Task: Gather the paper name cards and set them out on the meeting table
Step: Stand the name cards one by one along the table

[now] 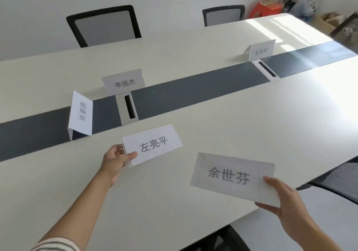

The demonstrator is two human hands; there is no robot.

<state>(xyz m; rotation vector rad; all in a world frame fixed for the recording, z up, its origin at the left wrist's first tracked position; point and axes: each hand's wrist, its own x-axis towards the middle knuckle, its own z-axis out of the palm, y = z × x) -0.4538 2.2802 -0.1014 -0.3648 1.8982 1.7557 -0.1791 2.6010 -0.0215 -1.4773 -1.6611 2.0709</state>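
Paper fills both hands of a person at a long pale table (251, 115). The left hand (116, 158) pinches the left card (153, 144) by its left end, thumb on the printed face and fingers curled behind, low over the near side of the table; whether its lower edge touches the top cannot be told. The right hand (280, 198) grips the right card (230, 175) by its lower right corner, thumb on top, and holds it nearer the table's edge, flat and creased, apparently clear of the top. Three more cards stand further off: a middle card (124, 83) just behind a cable port (127, 107), a far card (261, 50) beside a second port (267, 69), and a sideways card (81, 113) on the dark strip (193, 90) that runs down the table's middle, turned end-on to the others. The step in hand looks to be setting down the left card. To do it well, its fold should be spread so both feet meet the top together, its long edge squared to the strip, its place matched to a seat; the pinch should let go only once it stands alone. The flat right card will likely need opening into a tent first, a two-handed job, and the sideways card probably wants turning.
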